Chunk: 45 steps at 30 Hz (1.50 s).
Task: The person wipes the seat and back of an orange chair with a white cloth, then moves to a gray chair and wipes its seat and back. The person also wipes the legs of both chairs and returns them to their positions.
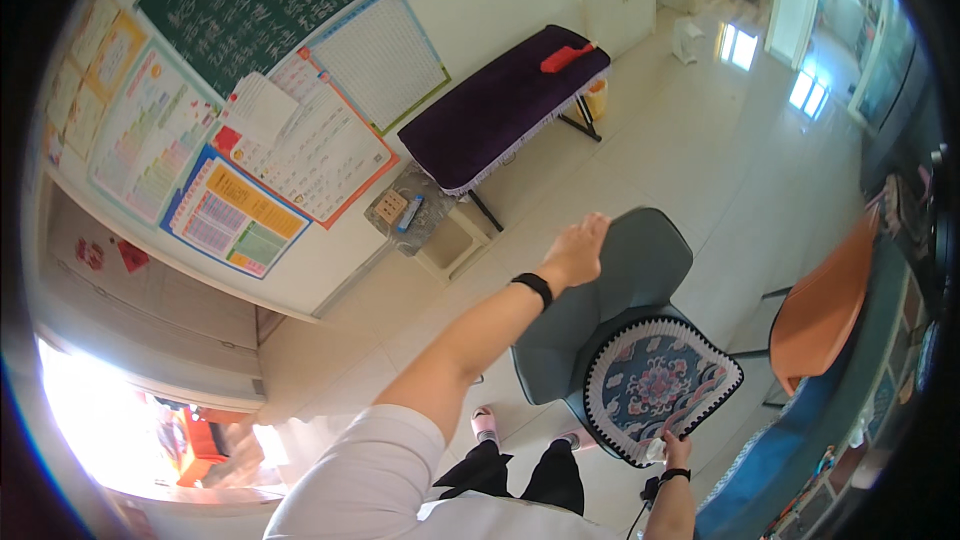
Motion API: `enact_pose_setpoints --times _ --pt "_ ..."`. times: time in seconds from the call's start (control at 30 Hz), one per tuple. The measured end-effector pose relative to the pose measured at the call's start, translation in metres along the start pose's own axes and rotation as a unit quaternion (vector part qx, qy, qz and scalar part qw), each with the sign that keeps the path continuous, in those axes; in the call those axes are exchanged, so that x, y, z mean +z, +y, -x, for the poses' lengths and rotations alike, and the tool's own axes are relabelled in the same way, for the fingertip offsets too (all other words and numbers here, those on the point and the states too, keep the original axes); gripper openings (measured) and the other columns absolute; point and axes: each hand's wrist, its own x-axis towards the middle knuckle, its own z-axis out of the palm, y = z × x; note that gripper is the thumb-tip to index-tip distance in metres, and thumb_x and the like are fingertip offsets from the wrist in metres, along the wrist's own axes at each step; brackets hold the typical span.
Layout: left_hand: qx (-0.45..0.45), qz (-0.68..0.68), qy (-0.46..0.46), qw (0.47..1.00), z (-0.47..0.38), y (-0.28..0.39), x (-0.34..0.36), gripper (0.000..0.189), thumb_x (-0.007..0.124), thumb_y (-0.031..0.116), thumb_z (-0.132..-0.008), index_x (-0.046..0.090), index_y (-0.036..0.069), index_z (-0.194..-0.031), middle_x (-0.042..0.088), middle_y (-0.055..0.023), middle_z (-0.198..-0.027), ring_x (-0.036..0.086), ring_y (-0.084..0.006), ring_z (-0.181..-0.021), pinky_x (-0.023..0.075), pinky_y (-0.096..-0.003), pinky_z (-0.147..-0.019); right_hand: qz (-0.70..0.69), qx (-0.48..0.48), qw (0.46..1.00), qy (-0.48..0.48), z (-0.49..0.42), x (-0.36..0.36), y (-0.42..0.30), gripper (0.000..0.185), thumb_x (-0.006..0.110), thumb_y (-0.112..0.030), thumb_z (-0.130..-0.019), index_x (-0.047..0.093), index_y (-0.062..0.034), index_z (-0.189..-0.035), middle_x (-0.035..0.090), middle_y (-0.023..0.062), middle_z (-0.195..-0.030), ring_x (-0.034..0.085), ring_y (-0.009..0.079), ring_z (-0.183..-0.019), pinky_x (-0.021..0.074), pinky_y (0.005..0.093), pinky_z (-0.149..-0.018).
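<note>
A dark grey-green chair point(645, 255) stands before me, with a floral seat cushion point(656, 382) edged in pleated white and black trim on its seat. My left hand point(579, 251), black band on the wrist, is at the top of the chair's backrest; its fingers point away, and whether they grip the rim is unclear. Low on the right, my right hand point(676, 450) is at the near edge of the cushion and holds a small crumpled white thing point(656, 451), perhaps a tissue or cloth. A black band is on that wrist too.
An orange chair point(825, 307) stands at the right beside a table with a blue cover point(757, 457). Along the wall are a bench with a purple cloth point(502, 105) bearing a red object point(566, 58), and a low stool point(450, 244). A white object point(685, 40) stands on the tiled floor.
</note>
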Motion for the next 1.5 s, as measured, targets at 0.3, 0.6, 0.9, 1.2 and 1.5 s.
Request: enact_pose_setpoints --times 0.3,0.6,0.9,1.2,1.5 --pt "0.195 0.258 -0.012 0.946 0.183 0.003 -0.075 0.046 0.062 0.006 -0.079 0.053 0.012 -0.124 0.052 -0.0095 -0.128 0.051 -0.0289 -0.119 0.0380 -0.0450 -0.097 0.504 -0.261 0.822 0.043 0.246 0.022 -0.151 0.029 0.061 -0.012 -0.076 0.073 -0.0156 -0.103 0.069 0.0167 -0.084 0.065 0.0393 -0.081 0.0505 0.0471 -0.070" --pt "-0.181 0.356 -0.042 0.916 0.460 -0.158 -0.196 0.024 0.052 0.010 -0.092 0.063 0.008 -0.113 0.066 -0.0086 -0.110 0.064 -0.0224 -0.101 0.0521 -0.0352 -0.086 0.813 -0.205 0.509 -0.192 0.398 0.130 -0.179 0.020 0.062 -0.021 -0.076 0.075 -0.0155 -0.090 0.072 0.0094 -0.088 0.069 0.0293 -0.089 0.0532 0.0417 -0.068" --pt "-0.334 0.392 0.126 0.848 0.555 -0.181 -0.249 0.020 0.052 0.005 -0.095 0.064 0.003 -0.110 0.069 -0.0066 -0.104 0.066 -0.0161 -0.095 0.0511 -0.0299 -0.084 0.666 -0.430 0.543 -0.277 0.424 0.322 -0.274 0.018 0.057 -0.020 -0.077 0.072 -0.0120 -0.082 0.070 0.0160 -0.086 0.067 0.0361 -0.081 0.0518 0.0484 -0.067" --pt "-0.347 0.437 0.155 0.815 0.533 -0.212 -0.252 0.020 0.050 0.000 -0.096 0.064 0.001 -0.110 0.068 -0.0085 -0.102 0.066 -0.0165 -0.092 0.0505 -0.0286 -0.082 0.198 -0.489 0.832 -0.174 0.385 0.500 -0.423 0.030 0.066 -0.030 -0.087 0.066 -0.0048 -0.104 0.067 0.0177 -0.076 0.067 0.0323 -0.070 0.0492 0.0423 -0.059" --pt "-0.444 0.392 0.146 0.792 0.435 -0.323 -0.284 0.020 0.051 0.012 -0.099 0.062 0.003 -0.113 0.068 -0.0067 -0.103 0.064 -0.0156 -0.092 0.0475 -0.0285 -0.079 -0.326 -0.227 0.836 -0.379 0.239 0.678 -0.568 0.018 0.071 -0.009 -0.087 0.064 -0.0028 -0.102 0.066 0.0024 -0.088 0.061 0.0089 -0.071 0.0490 0.0261 -0.061"
